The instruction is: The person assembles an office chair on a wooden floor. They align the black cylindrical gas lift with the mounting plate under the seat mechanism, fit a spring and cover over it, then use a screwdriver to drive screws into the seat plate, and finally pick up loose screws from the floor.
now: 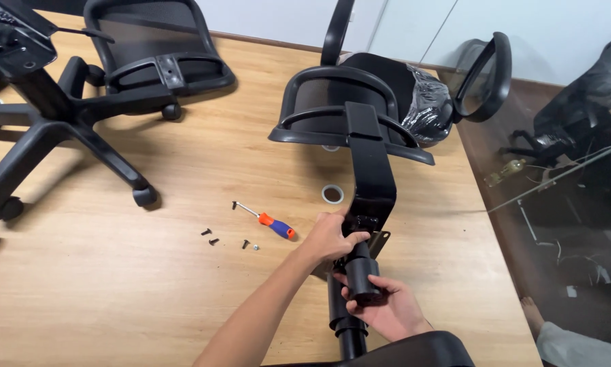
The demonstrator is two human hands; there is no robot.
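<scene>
Hands [360, 272] grip black cylinder [361, 275]; its lower end cut off.

My left hand [329, 236] covers the joint where the black bracket [373, 170] meets the mechanism, so I cannot tell what my fingertips press there. My right hand [387, 309] wraps the black cylinder [361, 272], hiding its far side, and the column runs off the near edge. The star base [54, 129] at far left is cut by the frame, as is the chair back [159, 51] at the top. The small screws [211, 236] near the screwdriver [268, 221] are too tiny to tell their type. A person's sleeve [604, 75] at far right is cropped
</scene>
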